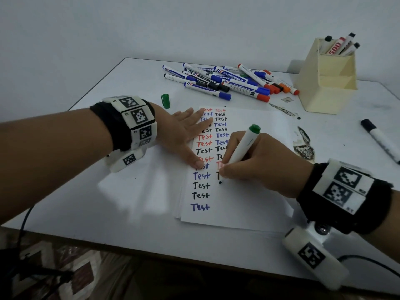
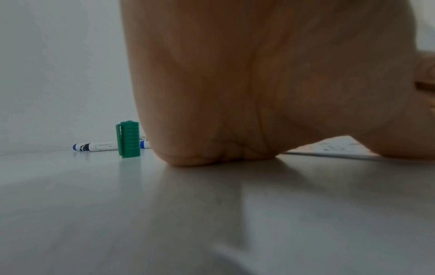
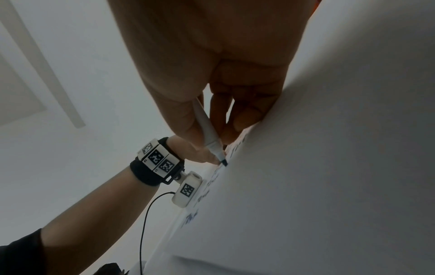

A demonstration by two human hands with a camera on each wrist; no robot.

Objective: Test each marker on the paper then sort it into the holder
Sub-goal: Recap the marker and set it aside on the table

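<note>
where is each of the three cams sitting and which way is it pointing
Head: worn on the head, looks forward and down at the paper on the table; both forearms, left hand and right hand show.
Left wrist: sits low at the tabletop, looks along the left hand's heel toward the green cap.
Right wrist: under the right wrist, looks along the fingers to the marker in their grip.
Shared: head and left wrist both show the green cap; head and right wrist both show the marker tip on the paper.

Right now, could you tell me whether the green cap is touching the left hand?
Apart. The head view shows bare table between the green cap and the left hand, which lies flat on the paper.
</note>
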